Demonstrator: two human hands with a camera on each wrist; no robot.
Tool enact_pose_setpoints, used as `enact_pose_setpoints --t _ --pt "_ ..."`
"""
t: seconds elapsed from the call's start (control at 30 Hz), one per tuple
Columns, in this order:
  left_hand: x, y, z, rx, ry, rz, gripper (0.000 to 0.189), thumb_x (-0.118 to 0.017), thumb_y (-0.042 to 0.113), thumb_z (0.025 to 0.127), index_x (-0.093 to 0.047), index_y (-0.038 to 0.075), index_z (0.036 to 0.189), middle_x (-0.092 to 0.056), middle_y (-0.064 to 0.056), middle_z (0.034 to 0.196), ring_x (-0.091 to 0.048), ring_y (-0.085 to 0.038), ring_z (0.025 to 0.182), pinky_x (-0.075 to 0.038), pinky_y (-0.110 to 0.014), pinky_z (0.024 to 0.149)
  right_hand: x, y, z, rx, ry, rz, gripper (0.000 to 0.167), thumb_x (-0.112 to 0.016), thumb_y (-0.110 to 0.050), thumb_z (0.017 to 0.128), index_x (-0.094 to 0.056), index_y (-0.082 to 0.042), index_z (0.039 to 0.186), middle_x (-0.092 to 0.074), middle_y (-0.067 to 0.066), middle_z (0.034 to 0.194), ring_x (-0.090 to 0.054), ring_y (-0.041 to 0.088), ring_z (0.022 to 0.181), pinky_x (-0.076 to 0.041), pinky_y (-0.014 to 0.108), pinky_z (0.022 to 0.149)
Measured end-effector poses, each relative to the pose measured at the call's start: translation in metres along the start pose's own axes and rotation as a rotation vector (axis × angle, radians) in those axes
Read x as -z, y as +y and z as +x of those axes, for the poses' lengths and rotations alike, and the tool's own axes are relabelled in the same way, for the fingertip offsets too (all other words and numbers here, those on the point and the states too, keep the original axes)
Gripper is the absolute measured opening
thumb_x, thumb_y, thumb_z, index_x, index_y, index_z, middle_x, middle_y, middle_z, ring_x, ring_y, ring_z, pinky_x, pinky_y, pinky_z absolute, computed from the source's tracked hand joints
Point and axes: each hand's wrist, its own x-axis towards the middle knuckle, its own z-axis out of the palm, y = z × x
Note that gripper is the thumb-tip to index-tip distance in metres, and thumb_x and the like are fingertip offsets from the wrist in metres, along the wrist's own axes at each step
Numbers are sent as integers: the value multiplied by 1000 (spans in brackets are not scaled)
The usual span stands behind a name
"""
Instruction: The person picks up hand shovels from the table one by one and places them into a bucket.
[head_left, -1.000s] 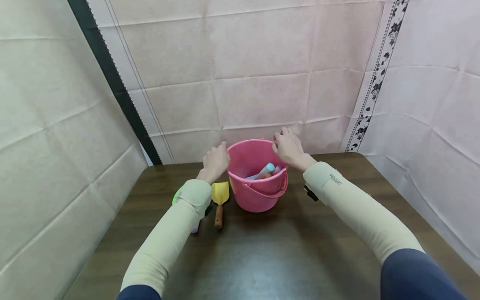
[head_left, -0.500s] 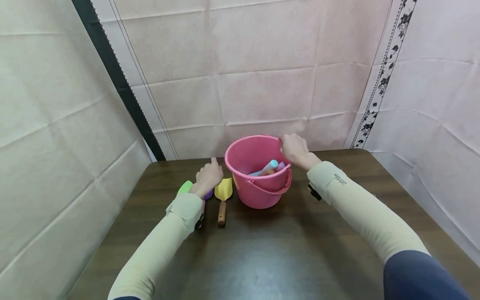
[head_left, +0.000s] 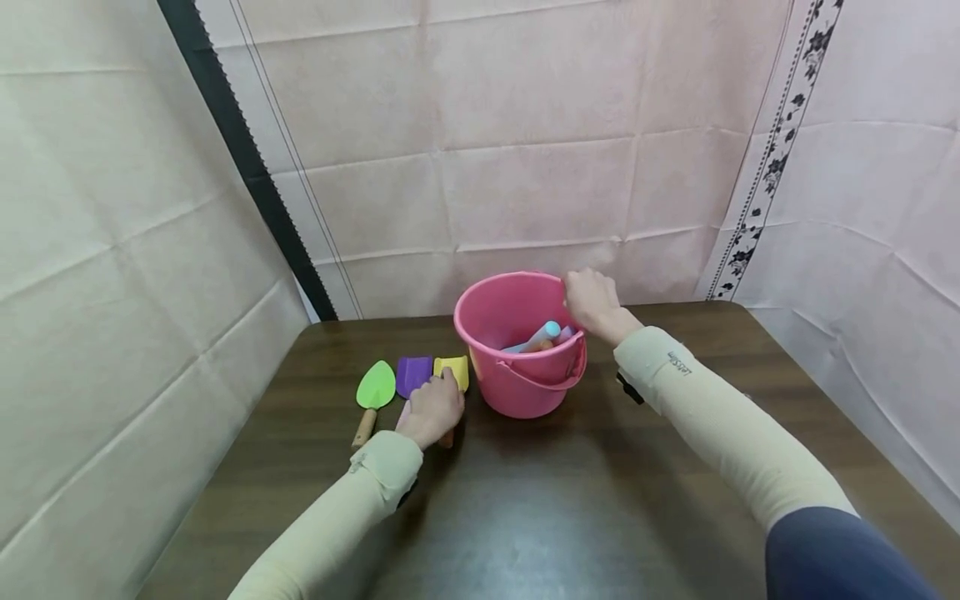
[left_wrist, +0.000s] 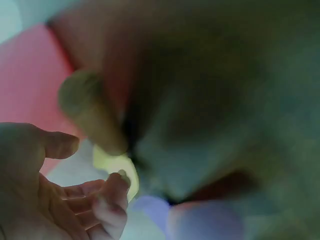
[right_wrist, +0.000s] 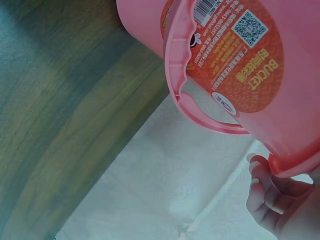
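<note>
My left hand (head_left: 433,408) is over the yellow toy shovel (head_left: 452,367), whose brown handle (left_wrist: 95,112) shows beyond the thumb in the left wrist view. Thumb and fingers are spread apart there, with a gap between them. A pink bucket (head_left: 525,392) stands upright on the table, and my right hand (head_left: 591,302) grips its rim at the back right. From the right wrist view, the fingers (right_wrist: 262,195) bend against the outside of that rim. Left of the yellow shovel lie a purple shovel (head_left: 413,375), partly covered by the hand, and a green trowel (head_left: 377,386).
Inside the bucket are a light blue handle (head_left: 545,332) and other handles. The bucket's pink carrying handle (head_left: 547,385) hangs down its front. Pale cloth (head_left: 525,192) rises behind the dark wooden table (head_left: 525,500) and along both sides.
My left hand has left the bucket's left rim, dropped to the tools and moved right over the yellow shovel, uncovering the green and purple ones. My right hand stays at the rim.
</note>
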Motion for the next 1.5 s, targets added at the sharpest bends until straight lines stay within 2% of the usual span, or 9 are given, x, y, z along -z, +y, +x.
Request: enact_pose_setpoints --t 0.13,0.27,0.47,0.7,1.0,1.27,1.5 --pt "-12 1 -10 -27 59 63 23 -59 25 91 -56 2 90 -64 -15 73 -67 -33 68 -50 -46 54 -1 -1 0 -2 1 -16 14 -56 -11 88 -66 -2 93 -69 18 89 -67 37 85 -54 52 69" --pt "-19 2 -12 -6 67 99 22 -61 24 89 -56 2 88 -64 -14 71 -67 -32 66 -50 -45 52 -1 -2 1 2 3 -32 13 -57 -11 88 -66 -2 91 -69 18 87 -68 37 84 -54 51 68" --pt "-23 0 -8 8 54 89 22 -60 22 88 -56 0 90 -66 -15 74 -67 -33 66 -50 -45 51 -2 -6 2 1 10 -46 13 -57 -11 88 -67 -2 90 -69 17 86 -68 35 82 -54 50 67" --pt "-27 -2 -7 17 74 59 21 -60 20 88 -56 0 87 -65 -16 74 -67 -34 66 -50 -45 51 -6 -8 0 11 -7 -31 13 -57 -11 89 -67 -2 93 -67 14 81 -64 28 71 -55 45 64" --pt "-20 -2 -5 -19 178 62 20 -61 18 85 -56 -1 84 -64 -15 72 -66 -35 65 -51 -47 52 -4 -6 -1 9 -5 -44 13 -57 -11 89 -66 -2 92 -67 15 81 -66 30 73 -55 46 64" --pt "-10 -2 -2 -17 183 51 19 -58 17 86 -57 -2 84 -64 -17 73 -67 -35 68 -52 -47 55 -4 -3 0 3 34 -67 13 -57 -10 85 -67 -2 87 -69 20 88 -68 40 83 -54 52 67" --pt "2 -3 4 -28 182 61 20 -60 19 87 -57 -1 83 -64 -16 72 -67 -34 67 -51 -45 53 -4 -1 1 10 40 -57 13 -56 -10 85 -67 -2 84 -69 19 86 -68 39 82 -53 53 65"
